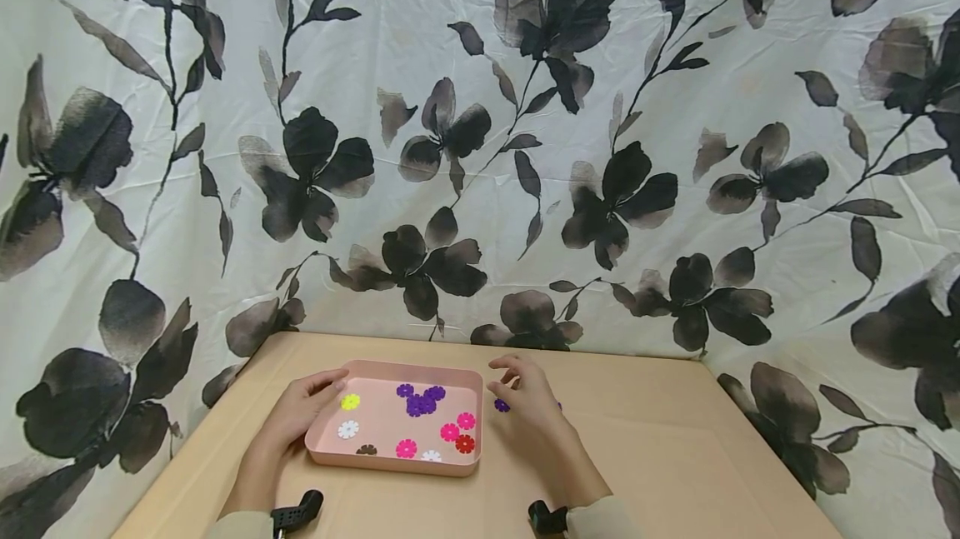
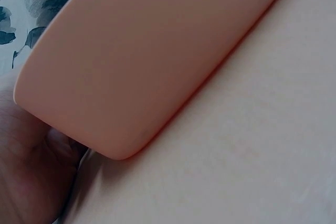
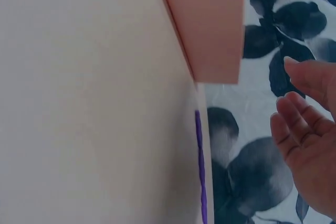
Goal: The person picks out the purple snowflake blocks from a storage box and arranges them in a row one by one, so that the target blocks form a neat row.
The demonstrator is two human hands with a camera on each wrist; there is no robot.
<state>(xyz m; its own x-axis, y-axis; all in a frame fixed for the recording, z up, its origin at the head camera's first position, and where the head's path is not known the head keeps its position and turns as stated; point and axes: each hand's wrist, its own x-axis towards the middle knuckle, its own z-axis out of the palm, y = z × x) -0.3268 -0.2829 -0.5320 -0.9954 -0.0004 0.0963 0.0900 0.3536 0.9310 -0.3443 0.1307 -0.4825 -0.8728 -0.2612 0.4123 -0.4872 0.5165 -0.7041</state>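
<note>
Held the pink tray (image 1: 468, 418) at its left edge with the left hand (image 1: 303, 406), thumb over the rim, fingers curled against the side wall. Kept the right hand (image 1: 528, 397) just right of the tray, above the counter (image 1: 675, 456), fingers loose and apart, gripping nothing. Saw a purple flower piece (image 1: 501, 406) on the counter just beside that hand. Counted yellow, white, purple, pink and red flower pieces (image 1: 420, 404) inside the tray, set near the counter's middle.
</note>
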